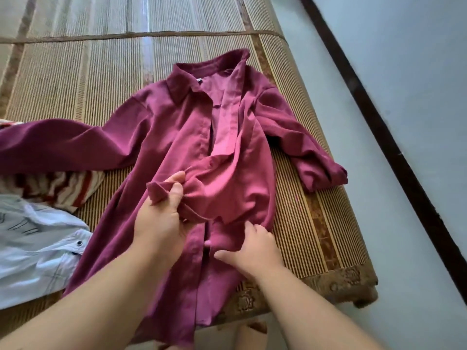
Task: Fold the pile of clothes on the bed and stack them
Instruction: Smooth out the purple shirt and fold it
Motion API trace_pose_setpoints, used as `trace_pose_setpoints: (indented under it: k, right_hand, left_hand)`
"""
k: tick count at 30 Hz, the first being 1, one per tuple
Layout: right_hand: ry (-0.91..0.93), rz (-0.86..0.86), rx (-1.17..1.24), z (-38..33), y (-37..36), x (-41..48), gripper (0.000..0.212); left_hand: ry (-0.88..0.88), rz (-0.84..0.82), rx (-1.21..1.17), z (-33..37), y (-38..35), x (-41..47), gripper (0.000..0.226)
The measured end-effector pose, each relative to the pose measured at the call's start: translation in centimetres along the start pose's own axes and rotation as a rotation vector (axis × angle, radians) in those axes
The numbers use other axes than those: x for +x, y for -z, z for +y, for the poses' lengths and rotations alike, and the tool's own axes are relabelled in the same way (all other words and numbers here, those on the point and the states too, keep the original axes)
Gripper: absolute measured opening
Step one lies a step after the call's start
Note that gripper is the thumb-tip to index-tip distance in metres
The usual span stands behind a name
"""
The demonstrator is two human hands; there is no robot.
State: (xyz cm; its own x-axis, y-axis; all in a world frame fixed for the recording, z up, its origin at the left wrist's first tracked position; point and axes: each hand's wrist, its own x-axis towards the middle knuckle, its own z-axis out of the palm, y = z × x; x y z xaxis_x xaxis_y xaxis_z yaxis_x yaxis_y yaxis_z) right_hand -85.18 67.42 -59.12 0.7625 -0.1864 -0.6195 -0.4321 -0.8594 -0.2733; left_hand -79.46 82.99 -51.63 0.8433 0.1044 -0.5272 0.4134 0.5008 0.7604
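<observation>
Bare forearms reach in from 6 o'clock. Of the two, the left hand (pixel 161 215) pinches a bunched flap of the maroon shirt (pixel 177 127) between thumb and curled fingers. The right hand (pixel 252 251), just beside it toward 4 o'clock, curls its fingers into the shirt's front edge, thumb out. The shirt lies front up and open on the woven bed mat (pixel 75 79), collar toward 12 o'clock, one sleeve stretched to 9 o'clock, the other bent toward 3 o'clock. A striped cloth (pixel 70 188) shows under the long sleeve at 9 o'clock, and a pale shirt (pixel 38 248) lies at 8 o'clock.
</observation>
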Motion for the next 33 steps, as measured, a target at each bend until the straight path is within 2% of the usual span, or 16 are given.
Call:
trace_pose_setpoints:
  k: [2, 6, 8, 10, 12, 14, 17, 18, 20, 21, 22, 24, 26, 27, 30, 33]
  right_hand:
    - [-0.078, -0.034, -0.149, -1.4, -2.2, 0.0, 0.112]
    - [-0.093, 0.065, -0.203, -1.7, -2.7, 0.4, 0.042]
    - [-0.042, 0.128, -0.140, -0.7, -1.7, 0.3, 0.029]
    - [0.040, 0.177, 0.069, 0.7, -0.5, -0.8, 0.015]
    - [0.077, 0.258, 0.244, 2.7, 0.5, -2.5, 0.013]
    - [0.029, 0.335, 0.271, 5.1, 1.1, -4.4, 0.013]
    - [-0.012, 0.327, 0.353, 5.9, 0.5, -5.1, 0.012]
    - [-0.002, 0.317, 0.451, 4.6, 0.3, -4.6, 0.026]
    - [-0.034, 0.267, 0.626, 0.3, -0.1, -2.9, 0.081]
    - [-0.079, 0.271, 0.632, -1.9, -0.3, -1.9, 0.100]
    - [-0.132, 0.318, 0.607, -3.7, -0.6, -0.7, 0.104]
    - [-0.239, 0.446, 0.545, -5.5, -0.4, 1.4, 0.078]
    - [-0.278, 0.439, 0.494, -4.5, 0.4, 2.6, 0.037]
    - [-0.286, 0.430, 0.497, -3.4, 0.8, 2.9, 0.028]
    - [-0.208, 0.541, 0.576, 0.6, 2.1, 1.1, 0.027]
    - [0.001, 0.670, 0.470, 4.5, 3.9, -2.5, 0.030]
  left_hand:
    - [0.013, -0.023, -0.076, 1.0, -0.5, 0.0, 0.021]
    - [0.005, -0.036, -0.079, 1.8, -1.9, -0.3, 0.021]
    - [0.003, -0.024, -0.076, 2.0, -2.2, -0.4, 0.021]
    - [0.005, -0.016, -0.076, 2.3, -2.3, -0.6, 0.020]
    - [0.015, 0.005, -0.087, 2.5, -2.4, -0.6, 0.020]
    - [0.027, 0.027, -0.105, 2.5, -2.2, -0.8, 0.021]
    - [0.052, 0.029, -0.096, 2.2, -2.5, -1.4, 0.021]
    - [0.055, 0.026, -0.088, 2.1, -2.6, -1.6, 0.021]
    - [0.056, 0.020, -0.074, 1.8, -2.9, -1.9, 0.021]
    - [0.054, 0.018, -0.075, 1.7, -3.1, -2.0, 0.021]
    - [0.052, 0.014, -0.082, 1.8, -3.2, -2.0, 0.021]
    - [0.051, -0.002, -0.111, 2.4, -3.4, -2.0, 0.021]
    - [0.041, -0.020, -0.136, 3.3, -3.3, -1.8, 0.021]
    - [0.036, -0.024, -0.141, 3.7, -3.3, -1.7, 0.022]
    - [0.033, -0.017, -0.148, 4.1, -3.1, -1.4, 0.023]
    - [0.065, -0.002, -0.129, 3.2, -2.7, -1.4, 0.024]
